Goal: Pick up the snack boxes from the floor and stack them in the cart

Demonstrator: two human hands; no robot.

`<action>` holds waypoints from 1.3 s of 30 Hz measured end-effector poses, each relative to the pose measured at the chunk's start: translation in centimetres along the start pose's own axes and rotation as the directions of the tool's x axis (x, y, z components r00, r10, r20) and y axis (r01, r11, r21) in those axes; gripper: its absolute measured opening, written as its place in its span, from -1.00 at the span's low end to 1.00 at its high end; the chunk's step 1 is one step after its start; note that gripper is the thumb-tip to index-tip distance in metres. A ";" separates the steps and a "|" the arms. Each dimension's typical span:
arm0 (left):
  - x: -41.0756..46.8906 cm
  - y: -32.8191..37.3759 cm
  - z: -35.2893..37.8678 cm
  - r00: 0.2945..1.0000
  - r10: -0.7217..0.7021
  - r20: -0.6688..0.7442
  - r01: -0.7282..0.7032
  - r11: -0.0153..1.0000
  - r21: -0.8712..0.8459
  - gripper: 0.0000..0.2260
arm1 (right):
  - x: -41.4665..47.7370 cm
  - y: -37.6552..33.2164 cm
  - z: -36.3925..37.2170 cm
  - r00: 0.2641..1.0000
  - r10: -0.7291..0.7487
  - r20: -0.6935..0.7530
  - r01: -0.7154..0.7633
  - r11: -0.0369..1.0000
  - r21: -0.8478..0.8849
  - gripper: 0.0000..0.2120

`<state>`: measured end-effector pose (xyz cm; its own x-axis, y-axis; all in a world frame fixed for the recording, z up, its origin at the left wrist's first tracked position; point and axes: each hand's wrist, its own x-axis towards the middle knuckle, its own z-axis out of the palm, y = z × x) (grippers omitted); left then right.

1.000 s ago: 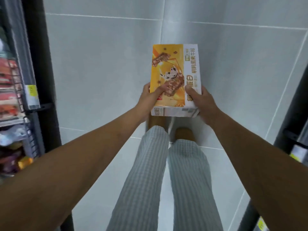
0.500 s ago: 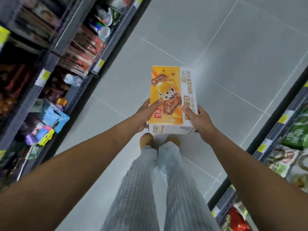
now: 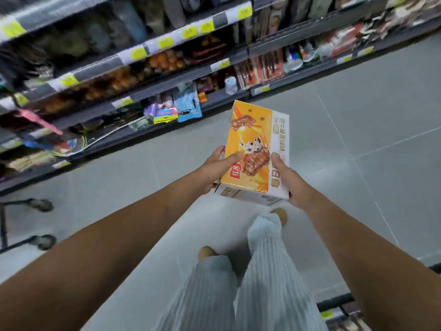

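An orange and white snack box (image 3: 256,144) with a picture of chocolate bars is held in front of me above the grey tiled floor. My left hand (image 3: 216,170) grips its left edge, thumb lying on the top face. My right hand (image 3: 290,180) grips its right edge, thumb on top as well. At the far left edge, two wheels and dark frame bars of a cart (image 3: 39,222) show; its basket is out of view.
A long store shelf (image 3: 167,75) packed with snack packets and yellow price tags runs across the upper part of the view. Another shelf edge (image 3: 336,304) sits at the lower right. My legs in striped trousers (image 3: 260,278) stand on the floor below the box.
The view has swung left, so the shelf now fills the top and the cart wheels have come into sight. Both hands keep the same hold on the box.
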<state>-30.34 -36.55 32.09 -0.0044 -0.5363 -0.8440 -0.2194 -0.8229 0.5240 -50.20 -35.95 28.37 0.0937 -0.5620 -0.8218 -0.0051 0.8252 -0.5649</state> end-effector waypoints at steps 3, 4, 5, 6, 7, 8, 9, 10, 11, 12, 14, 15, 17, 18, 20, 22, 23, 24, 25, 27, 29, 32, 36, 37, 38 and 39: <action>-4.5 -4.5 -6.4 0.997 0.010 -0.081 -0.023 0.988 -0.153 -0.38 | -2.9 0.0 7.9 0.999 -0.038 -0.020 0.033 0.979 -0.202 -0.55; -6.4 -6.4 -8.8 0.993 0.022 -0.113 -0.045 0.978 -0.202 -0.41 | -4.1 0.1 11.1 0.998 -0.056 0.005 0.055 0.964 -0.259 -0.59; -7.9 -7.6 -10.5 0.989 0.032 -0.146 -0.066 0.969 -0.236 -0.44 | -5.0 0.0 13.4 0.998 -0.059 0.012 0.060 0.953 -0.297 -0.62; -9.3 -8.9 -12.1 0.984 0.037 -0.175 -0.085 0.957 -0.278 -0.46 | -5.8 0.2 15.5 0.997 -0.075 0.026 0.079 0.940 -0.331 -0.64; -11.1 -11.1 -14.6 0.977 0.040 -0.208 -0.107 0.941 -0.322 -0.47 | -7.1 0.3 18.9 0.995 -0.087 0.057 0.102 0.917 -0.386 -0.65; -12.1 -11.9 -15.6 0.973 0.033 -0.227 -0.113 0.931 -0.348 -0.47 | -7.7 0.3 20.4 0.992 -0.099 0.078 0.123 0.903 -0.412 -0.65; -13.5 -13.5 -17.5 0.966 0.034 -0.257 -0.135 0.911 -0.390 -0.45 | -8.9 0.2 23.2 0.988 -0.116 0.106 0.152 0.880 -0.450 -0.65; -14.5 -14.9 -19.0 0.958 0.035 -0.285 -0.159 0.890 -0.427 -0.43 | -9.6 0.3 25.3 0.983 -0.124 0.134 0.174 0.859 -0.482 -0.64; -15.4 -16.0 -20.2 0.950 0.033 -0.310 -0.181 0.868 -0.463 -0.43 | -10.5 0.2 27.4 0.979 -0.133 0.153 0.193 0.839 -0.509 -0.63; -16.6 -17.4 -21.8 0.941 0.032 -0.338 -0.208 0.841 -0.499 -0.44 | -11.2 0.3 29.9 0.973 -0.145 0.179 0.220 0.812 -0.541 -0.64; -18.4 -19.4 -24.2 0.922 0.024 -0.387 -0.251 0.797 -0.550 -0.48 | -12.4 0.4 34.0 0.961 -0.155 0.227 0.262 0.766 -0.586 -0.65; -19.1 -20.4 -25.5 0.914 0.012 -0.406 -0.264 0.778 -0.571 -0.47 | -12.9 0.4 36.0 0.955 -0.157 0.252 0.282 0.746 -0.603 -0.65; -20.6 -22.4 -28.3 0.893 -0.022 -0.450 -0.290 0.736 -0.612 -0.40 | -13.7 0.8 40.1 0.937 -0.147 0.316 0.323 0.704 -0.632 -0.62; -21.4 -23.8 -30.1 0.879 -0.048 -0.475 -0.307 0.705 -0.640 -0.37 | -14.1 1.1 42.8 0.924 -0.137 0.357 0.351 0.673 -0.651 -0.62; -22.6 -25.6 -32.6 0.858 -0.086 -0.506 -0.332 0.658 -0.676 -0.33 | -14.6 1.4 46.6 0.906 -0.124 0.405 0.385 0.638 -0.666 -0.63; -24.0 -27.4 -35.2 0.833 -0.124 -0.539 -0.365 0.609 -0.705 -0.36 | -14.9 2.0 50.9 0.884 -0.095 0.457 0.418 0.596 -0.685 -0.66; -24.6 -28.3 -36.2 0.821 -0.145 -0.552 -0.376 0.589 -0.715 -0.37 | -15.0 2.3 52.7 0.875 -0.079 0.478 0.432 0.571 -0.698 -0.67; -25.3 -29.4 -38.0 0.800 -0.171 -0.575 -0.399 0.563 -0.723 -0.39 | -15.3 2.6 55.5 0.861 -0.055 0.506 0.451 0.543 -0.708 -0.67; -25.9 -30.2 -39.4 0.789 -0.188 -0.585 -0.413 0.542 -0.732 -0.41 | -15.3 2.9 57.6 0.850 -0.038 0.526 0.465 0.524 -0.714 -0.67; -27.2 -31.8 -42.5 0.757 -0.223 -0.614 -0.442 0.517 -0.733 -0.49 | -15.6 3.3 62.2 0.818 -0.004 0.575 0.505 0.485 -0.714 -0.66; -28.2 -33.4 -46.2 0.706 -0.281 -0.650 -0.477 0.489 -0.730 -0.51 | -15.6 3.7 67.4 0.775 0.032 0.631 0.549 0.460 -0.698 -0.63; -29.8 -35.4 -51.3 0.660 -0.355 -0.662 -0.511 0.433 -0.742 -0.43 | -15.9 4.1 74.7 0.711 0.100 0.696 0.598 0.433 -0.674 -0.60; -31.7 -37.2 -56.6 0.600 -0.436 -0.671 -0.548 0.387 -0.742 -0.44 | -16.5 4.3 82.5 0.630 0.176 0.757 0.666 0.378 -0.643 -0.61; -32.3 -37.7 -58.2 0.577 -0.449 -0.682 -0.571 0.376 -0.730 -0.47 | -16.8 4.3 84.9 0.603 0.190 0.775 0.687 0.371 -0.625 -0.59; -32.6 -38.1 -59.1 0.564 -0.455 -0.689 -0.588 0.364 -0.722 -0.49 | -17.0 4.4 86.3 0.587 0.193 0.787 0.702 0.362 -0.612 -0.57; -33.1 -38.4 -60.4 0.548 -0.468 -0.693 -0.607 0.348 -0.714 -0.53 | -17.4 4.4 88.3 0.569 0.210 0.795 0.717 0.347 -0.604 -0.56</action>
<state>37.15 1.51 46.75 0.7767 -0.0388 -0.6286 0.6234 -0.0944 0.7762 36.02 -17.50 46.76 0.8441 -0.1009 -0.5266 -0.5362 -0.1512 -0.8304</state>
